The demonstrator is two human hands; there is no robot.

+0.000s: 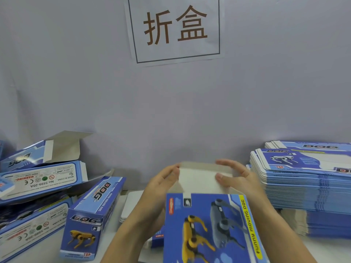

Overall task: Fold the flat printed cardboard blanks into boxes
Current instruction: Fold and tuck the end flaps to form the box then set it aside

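Left hand [163, 179] grips the left edge of the pale top flap [201, 177], fingers curled at its corner. Right hand [233, 175] pinches the flap's right end, thumb on the near face, fingers over the far edge. Both are clamped on the same box in progress [207, 228], held up at centre near the camera, printed dog face toward the viewer, flap end pointing far.

Progress, by judgement: body appears already squared up; top flap being bent over, not yet tucked. Bottom end runs out of the picture, so whether it is closed cannot be told.

Left on the counter [131, 205]: a heap of folded boxes [89, 211], several lying at angles, one at the far left with its flap standing open. Right: a tall stack of flat blanks [303, 186], so plenty left to do.

Hard to make out: motion blur softens the print on the held box; a small pale item under the left forearm is unclear. A paper sign [174, 29] hangs on the far wall.
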